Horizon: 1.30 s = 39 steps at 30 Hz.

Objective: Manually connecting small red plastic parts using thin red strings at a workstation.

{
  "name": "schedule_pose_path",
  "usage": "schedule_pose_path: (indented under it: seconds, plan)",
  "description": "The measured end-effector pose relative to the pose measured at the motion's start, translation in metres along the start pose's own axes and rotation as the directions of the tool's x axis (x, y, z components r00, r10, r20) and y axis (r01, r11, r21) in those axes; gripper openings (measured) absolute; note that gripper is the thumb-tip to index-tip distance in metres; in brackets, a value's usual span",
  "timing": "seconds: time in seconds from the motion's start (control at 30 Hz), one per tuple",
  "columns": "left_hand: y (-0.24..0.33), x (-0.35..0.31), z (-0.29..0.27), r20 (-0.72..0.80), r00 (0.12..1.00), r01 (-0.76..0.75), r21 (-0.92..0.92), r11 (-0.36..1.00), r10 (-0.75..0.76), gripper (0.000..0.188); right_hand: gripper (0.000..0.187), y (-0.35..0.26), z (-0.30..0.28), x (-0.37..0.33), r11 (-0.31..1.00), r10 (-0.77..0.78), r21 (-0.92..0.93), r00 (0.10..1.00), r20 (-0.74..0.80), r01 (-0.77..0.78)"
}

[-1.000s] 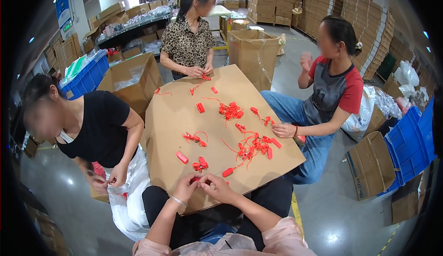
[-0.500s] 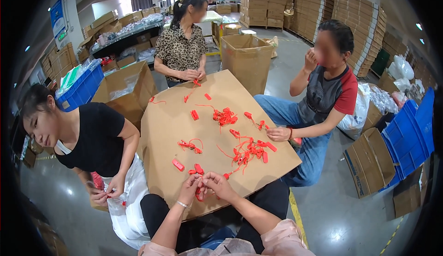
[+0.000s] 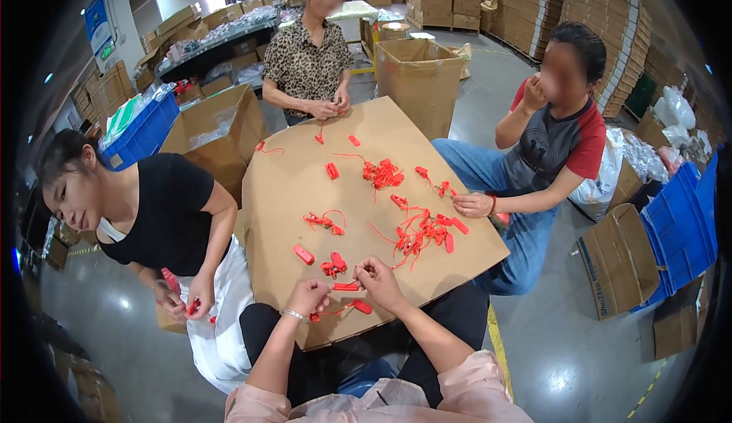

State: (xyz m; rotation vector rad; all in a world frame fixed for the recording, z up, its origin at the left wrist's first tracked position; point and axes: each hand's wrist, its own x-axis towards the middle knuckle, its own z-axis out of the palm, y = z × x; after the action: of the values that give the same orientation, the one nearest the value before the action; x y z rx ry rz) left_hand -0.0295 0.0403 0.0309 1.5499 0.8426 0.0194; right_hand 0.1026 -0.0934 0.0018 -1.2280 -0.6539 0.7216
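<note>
Head view. Left hand [image 3: 309, 298]: fingertips pinching a red piece [image 3: 345, 287], near side of the cardboard top [image 3: 278, 225]. Right hand [image 3: 380, 282]: fingers narrow, just beside piece's right end; grip cannot be told. Step, apparently: fingertip assembly. Next move calls for steady left pinch, precise right fingertips.

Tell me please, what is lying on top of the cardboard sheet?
On the cardboard sheet lie red pieces and thin red cords, some in heaps. What the heaps cover cannot be seen.

Corded pieces [image 3: 383, 174] lie on the tabletop [image 3: 293, 194], a carton [image 3: 418, 95] behind
</note>
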Motion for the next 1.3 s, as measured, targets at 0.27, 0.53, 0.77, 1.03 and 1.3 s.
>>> schedule_pose_path:
  seconds: [0.27,0.53,0.77,1.03,1.3]
  plan:
    - [-0.023,-0.004,0.013,0.128,0.991,0.087,-0.487,0.869,-0.027,0.012,0.011,-0.021,0.022,-0.018,0.836,-0.178,-0.444,0.924,0.337,0.323]
    - [-0.027,-0.009,0.020,0.301,0.951,0.038,-0.345,0.938,0.072,0.012,0.007,-0.008,0.004,-0.006,0.990,0.131,0.029,0.973,0.191,-0.139]
    - [-0.011,-0.014,0.017,0.364,0.925,0.108,-0.528,0.842,0.109,0.011,0.008,0.000,-0.004,0.000,0.885,0.267,0.335,0.942,0.205,-0.324]
    - [-0.021,0.010,0.021,0.222,0.974,0.226,-0.924,0.308,-0.047,0.017,0.007,0.027,0.024,-0.008,0.898,0.221,0.366,0.970,0.104,-0.244]
    - [-0.033,0.011,0.034,-0.021,0.998,-0.049,-0.874,0.483,0.063,0.009,0.008,0.000,0.022,-0.011,0.712,-0.445,-0.568,0.891,0.090,0.413]
